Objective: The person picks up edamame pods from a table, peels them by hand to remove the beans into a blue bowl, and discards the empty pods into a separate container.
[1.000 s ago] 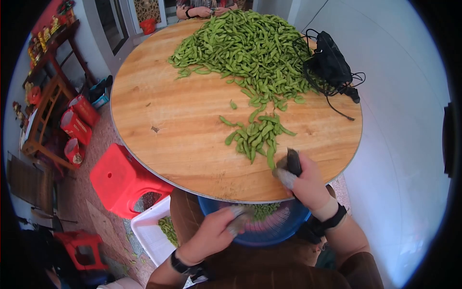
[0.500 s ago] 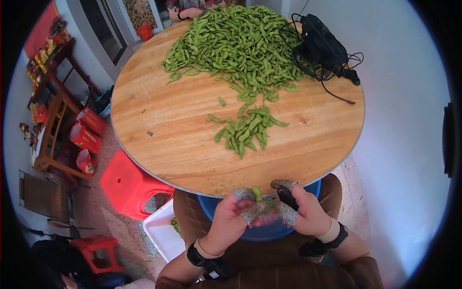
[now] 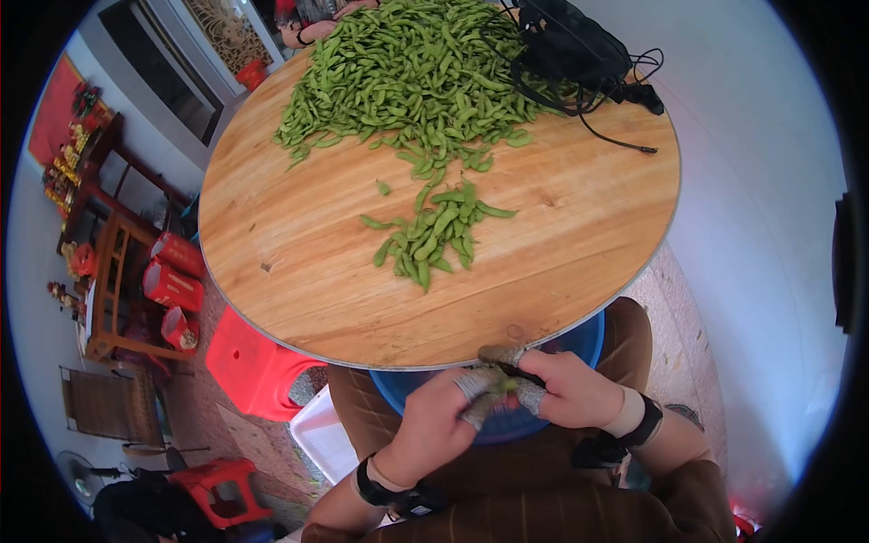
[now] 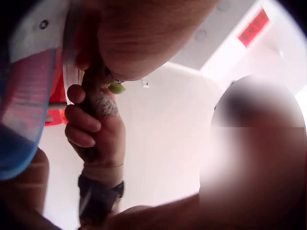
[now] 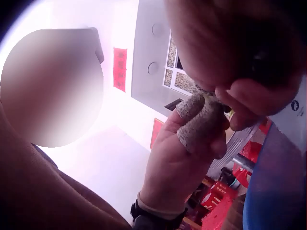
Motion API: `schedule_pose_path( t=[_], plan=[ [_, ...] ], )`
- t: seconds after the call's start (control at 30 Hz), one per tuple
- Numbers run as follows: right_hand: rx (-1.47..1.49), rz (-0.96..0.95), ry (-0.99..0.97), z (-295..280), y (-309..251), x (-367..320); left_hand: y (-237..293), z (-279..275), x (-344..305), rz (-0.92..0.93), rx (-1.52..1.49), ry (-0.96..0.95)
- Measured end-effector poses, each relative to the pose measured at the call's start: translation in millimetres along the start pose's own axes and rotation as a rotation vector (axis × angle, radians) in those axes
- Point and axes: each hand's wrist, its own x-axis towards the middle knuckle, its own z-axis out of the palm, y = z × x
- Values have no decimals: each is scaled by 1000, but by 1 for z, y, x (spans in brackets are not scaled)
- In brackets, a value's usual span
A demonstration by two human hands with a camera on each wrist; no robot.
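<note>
Both hands meet over the blue basin [image 3: 593,348] at the table's near edge, with finger covers on thumbs and forefingers. My left hand [image 3: 434,412] pinches a green soybean pod [image 4: 116,88], mostly hidden between the fingertips. My right hand [image 3: 579,389] grips a slim black tool [image 3: 521,370] along its forefinger, its thumb right at the pod; the tool's working end is hidden. Beyond the hands, a small cluster of soybean pods [image 3: 439,231] lies on the round wooden table [image 3: 308,244]. Behind it rises a large heap of pods [image 3: 407,77].
A black bag with cables [image 3: 579,45] lies at the table's far right. Another person's arm [image 3: 312,32] is at the far side. Left of the basin stand a red stool [image 3: 249,362] and a white bin [image 3: 321,434]. A white wall [image 3: 751,226] runs along the right.
My right hand first came back from the pod cluster to the left hand over the basin. A pod that stuck up between the hands is now mostly covered by fingers. The head view has shifted.
</note>
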Motion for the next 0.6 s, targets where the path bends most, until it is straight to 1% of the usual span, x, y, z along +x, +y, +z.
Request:
schedule_pose_path(
  t=[0.03, 0.07, 0.1, 0.13, 0.17, 0.2, 0.23, 0.27, 0.3, 0.37, 0.43, 0.47, 0.53, 0.57, 0.6],
  plan=[
    [52, 15, -23, 3, 4, 1, 5, -2, 2, 250, 342, -32],
    [105, 32, -47, 5, 7, 0, 10, -3, 3, 250, 343, -44],
    [111, 34, -45, 6, 7, -1, 16, -2, 3, 101, 210, -40],
    [136, 51, 32, 6, 6, -3, 18, -2, 4, -47, 78, -31],
    [164, 68, 112, 6, 4, -4, 12, -1, 1, -49, 84, -36],
    [173, 66, 116, 3, 1, -5, 3, 1, -3, -135, -99, 5],
    [147, 47, 56, -2, -2, -7, -4, 2, -6, -222, -282, 44],
    [121, 28, -3, -3, -3, -9, -8, 3, -8, -226, -276, 35],
    [128, 30, 3, -2, -1, -10, -9, 4, -8, -243, -307, 32],
    [120, -43, 5, 0, 5, -10, -11, 6, -7, -260, -337, 23],
    [104, -18, 7, 1, 7, -10, -13, 5, -8, -243, -187, -37],
    [86, 6, 5, 1, 8, -10, -13, 5, -8, -246, -187, -40],
    [88, 8, -16, -3, 5, -9, -11, 4, -6, -134, -15, -3],
    [86, 9, -37, -4, 4, -9, -7, 3, -4, -136, -15, -5],
    [88, 10, -37, -4, 6, -10, -3, 2, -1, -69, 99, -10]
  ],
)
